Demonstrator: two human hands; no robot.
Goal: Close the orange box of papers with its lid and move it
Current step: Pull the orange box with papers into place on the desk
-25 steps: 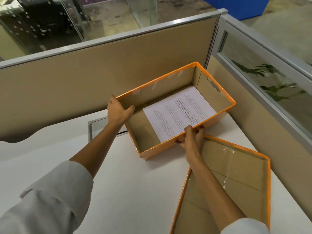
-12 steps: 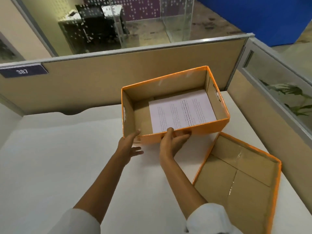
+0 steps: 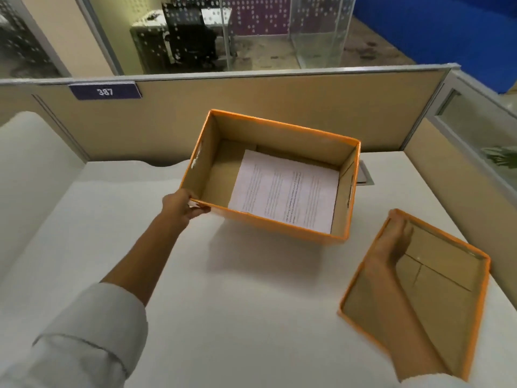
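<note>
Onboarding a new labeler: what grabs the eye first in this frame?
The open orange box at the middle of the white desk, with printed papers lying flat inside. The left hand grips its near-left corner. To the right, the orange lid lies upside down, the right hand resting flat at its inner edge.

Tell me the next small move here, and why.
Probably close the right hand on the lid and lift it: the lid lies inside-up beside the open orange box, papers already inside, while the left hand steadies the box's corner.
</note>
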